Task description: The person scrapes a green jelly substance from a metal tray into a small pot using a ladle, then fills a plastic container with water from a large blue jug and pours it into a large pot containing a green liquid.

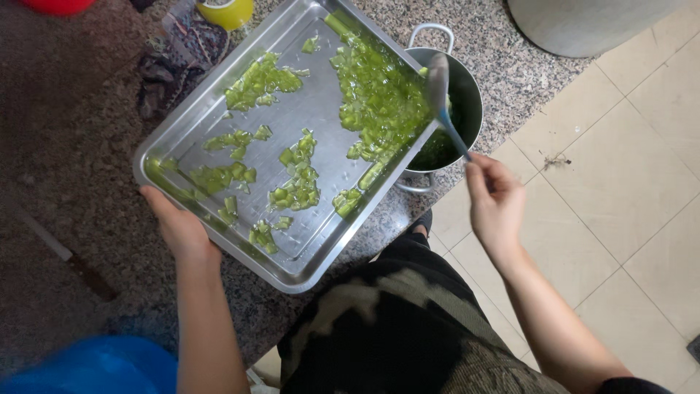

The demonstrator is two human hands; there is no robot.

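At the table's front edge, the left hand [177, 228] clasps the near corner of a steel tray [197, 120], tilted so its far side overhangs a dark pot [467, 98]. Green jelly cubes [379, 98] crowd that lowered side. The right hand [496, 201], raised off the table over the tiled floor [627, 182], pinches a blue-handled spoon [441, 95] above the pot. A crumpled cloth [179, 55] and yellow cup [227, 12] lie toward the table's far edge.
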